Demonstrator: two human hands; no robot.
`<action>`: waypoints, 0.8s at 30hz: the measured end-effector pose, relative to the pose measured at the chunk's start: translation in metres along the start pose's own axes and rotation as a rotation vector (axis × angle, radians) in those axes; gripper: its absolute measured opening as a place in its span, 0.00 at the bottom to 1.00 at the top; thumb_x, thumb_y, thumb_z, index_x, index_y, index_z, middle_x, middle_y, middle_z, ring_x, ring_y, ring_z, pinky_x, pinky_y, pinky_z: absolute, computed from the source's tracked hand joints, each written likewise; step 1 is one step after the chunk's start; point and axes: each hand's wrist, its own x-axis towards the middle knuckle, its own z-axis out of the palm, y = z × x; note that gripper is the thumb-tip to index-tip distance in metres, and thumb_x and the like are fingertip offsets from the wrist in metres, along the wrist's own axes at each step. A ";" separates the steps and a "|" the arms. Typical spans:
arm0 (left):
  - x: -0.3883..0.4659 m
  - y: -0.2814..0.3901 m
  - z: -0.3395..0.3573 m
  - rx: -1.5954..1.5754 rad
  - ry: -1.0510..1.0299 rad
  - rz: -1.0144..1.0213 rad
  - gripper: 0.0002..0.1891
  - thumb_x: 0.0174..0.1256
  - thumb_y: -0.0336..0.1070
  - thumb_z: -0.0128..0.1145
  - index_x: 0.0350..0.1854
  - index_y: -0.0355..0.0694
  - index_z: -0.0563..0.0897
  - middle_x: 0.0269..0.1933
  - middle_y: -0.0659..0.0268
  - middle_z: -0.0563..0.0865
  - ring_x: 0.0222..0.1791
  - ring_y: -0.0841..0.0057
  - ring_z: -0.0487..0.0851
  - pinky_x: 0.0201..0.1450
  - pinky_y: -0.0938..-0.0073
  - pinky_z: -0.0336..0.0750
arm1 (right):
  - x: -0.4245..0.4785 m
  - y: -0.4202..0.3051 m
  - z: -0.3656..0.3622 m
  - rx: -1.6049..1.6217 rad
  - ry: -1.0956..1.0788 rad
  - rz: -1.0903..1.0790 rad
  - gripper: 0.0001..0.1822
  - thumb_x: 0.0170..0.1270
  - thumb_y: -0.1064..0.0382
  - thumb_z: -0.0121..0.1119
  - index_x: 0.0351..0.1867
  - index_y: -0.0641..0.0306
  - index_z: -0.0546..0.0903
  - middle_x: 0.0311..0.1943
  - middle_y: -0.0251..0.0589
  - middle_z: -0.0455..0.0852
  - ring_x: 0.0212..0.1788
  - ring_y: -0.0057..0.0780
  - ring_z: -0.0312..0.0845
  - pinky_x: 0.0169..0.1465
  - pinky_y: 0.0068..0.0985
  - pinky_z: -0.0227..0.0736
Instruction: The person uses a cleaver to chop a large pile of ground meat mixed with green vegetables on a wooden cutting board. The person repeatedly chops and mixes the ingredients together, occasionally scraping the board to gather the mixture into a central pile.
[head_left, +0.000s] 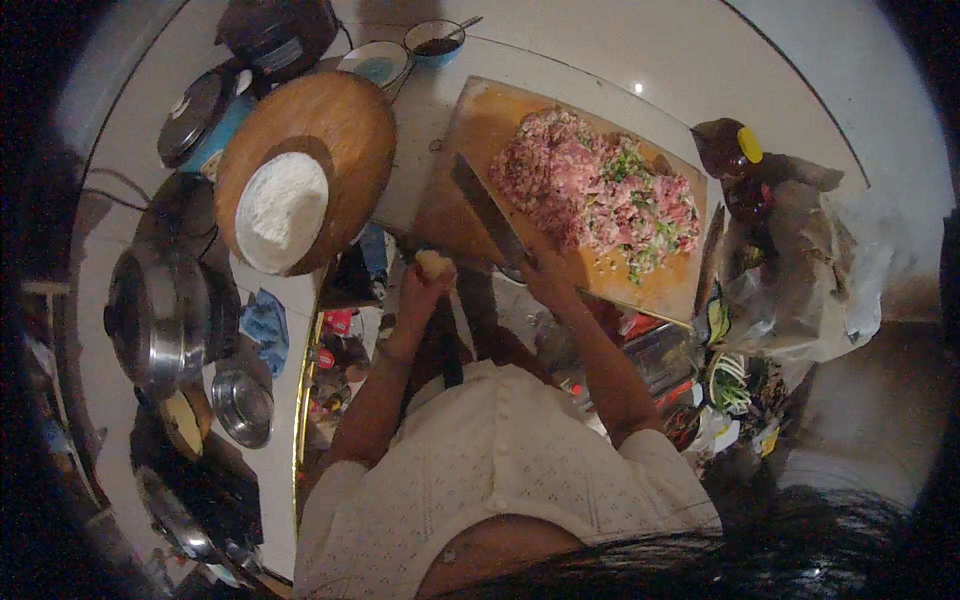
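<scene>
My right hand (549, 283) grips a cleaver (491, 210) by its handle. The blade slants up and left over a wooden cutting board (457, 217). On the board, right of the blade, lies a broad heap of minced meat (562, 172) with chopped green pieces mixed in at its right part. My left hand (424, 289) is in front of the board's near left corner, with its fingers closed around a pale yellowish lump (433, 262), perhaps peeled ginger. The hand hides the lump's lower part.
Left, a bowl of white flour (281, 210) stands on a round wooden board (352, 127). Behind are a small bowl of dark sauce (435, 45) and a pale bowl (375, 66). A steel pot (154, 322) stands far left; a plastic bag (802, 277) and dark bottle (724, 146) sit right.
</scene>
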 end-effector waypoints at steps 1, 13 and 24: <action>0.013 0.005 0.006 0.059 -0.006 0.024 0.28 0.54 0.47 0.70 0.50 0.33 0.74 0.47 0.59 0.82 0.44 0.73 0.81 0.50 0.72 0.76 | 0.006 -0.012 -0.015 0.005 0.028 -0.035 0.17 0.61 0.55 0.60 0.47 0.61 0.81 0.27 0.52 0.84 0.31 0.43 0.81 0.37 0.38 0.73; 0.130 0.008 0.032 0.793 -0.137 -0.031 0.29 0.51 0.57 0.67 0.45 0.37 0.78 0.43 0.55 0.83 0.41 0.55 0.83 0.45 0.59 0.76 | 0.026 0.048 -0.023 0.294 0.019 0.503 0.14 0.64 0.56 0.58 0.39 0.68 0.81 0.19 0.40 0.79 0.21 0.27 0.74 0.29 0.28 0.69; 0.132 -0.004 0.037 0.370 -0.424 -0.025 0.23 0.57 0.49 0.64 0.45 0.34 0.78 0.37 0.58 0.85 0.33 0.68 0.82 0.38 0.67 0.75 | 0.020 -0.031 -0.012 -0.237 -0.187 0.422 0.14 0.63 0.57 0.56 0.49 0.55 0.79 0.23 0.51 0.82 0.28 0.48 0.82 0.32 0.42 0.74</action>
